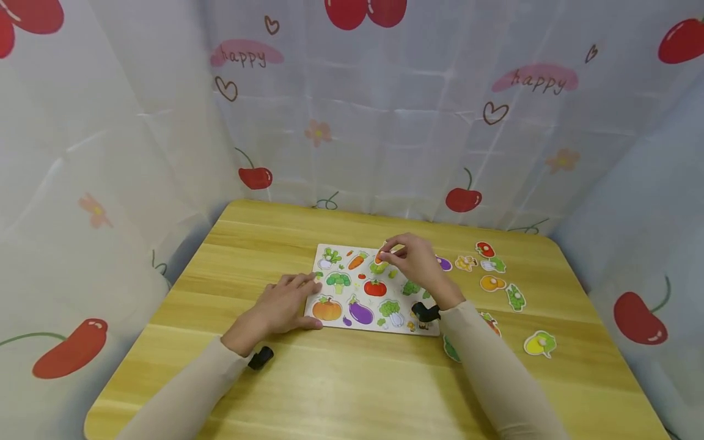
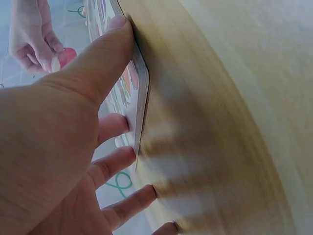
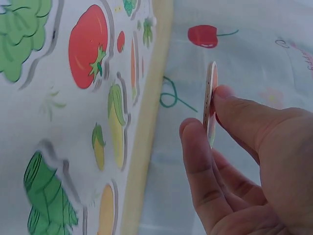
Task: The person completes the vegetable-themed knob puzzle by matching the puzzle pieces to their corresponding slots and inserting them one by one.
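My right hand [image 1: 418,263] pinches a red-orange vegetable puzzle piece [image 1: 379,256] between thumb and fingers, above the far edge of the white vegetable puzzle board [image 1: 356,291]. In the right wrist view the piece [image 3: 209,93] is edge-on, apart from the board, so its picture is mostly hidden. My left hand [image 1: 280,305] rests at the board's left edge with its fingers spread. In the left wrist view, its thumb [image 2: 110,49] touches the board's edge. Pictures on the board include a tomato [image 1: 375,288], an eggplant [image 1: 360,310] and a pumpkin [image 1: 327,309].
Loose pieces lie on the wooden table [image 1: 220,305] right of the board: a tomato piece [image 1: 485,249], an eggplant piece [image 1: 443,264], an orange piece [image 1: 492,283], a yellow-green piece [image 1: 540,344] and several others. My right forearm partly covers some. Printed curtains [image 1: 385,122] surround the table.
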Demonstrator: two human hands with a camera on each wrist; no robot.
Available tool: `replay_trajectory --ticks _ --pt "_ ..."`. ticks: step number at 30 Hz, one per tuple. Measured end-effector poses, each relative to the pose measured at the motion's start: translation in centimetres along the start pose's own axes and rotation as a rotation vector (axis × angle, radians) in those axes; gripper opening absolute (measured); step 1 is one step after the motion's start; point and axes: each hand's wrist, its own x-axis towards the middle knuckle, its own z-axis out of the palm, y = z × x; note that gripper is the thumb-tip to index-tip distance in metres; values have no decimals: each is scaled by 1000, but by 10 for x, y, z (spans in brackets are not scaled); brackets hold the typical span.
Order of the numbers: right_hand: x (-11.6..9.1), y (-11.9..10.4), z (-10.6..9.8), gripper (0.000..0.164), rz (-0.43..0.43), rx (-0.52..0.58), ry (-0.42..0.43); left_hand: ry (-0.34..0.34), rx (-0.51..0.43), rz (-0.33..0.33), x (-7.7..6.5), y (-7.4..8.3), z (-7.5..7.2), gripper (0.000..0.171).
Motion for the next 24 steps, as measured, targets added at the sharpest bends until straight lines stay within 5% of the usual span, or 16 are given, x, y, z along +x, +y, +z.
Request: replay_trajectory --ticks 10,24 --pt "24 -9 27 12 62 -14 -76 5 7 -12 1 3 -2 90" --pt "37 -10 58 12 145 -21 -66 -18 8 -22 2 3 0 90"
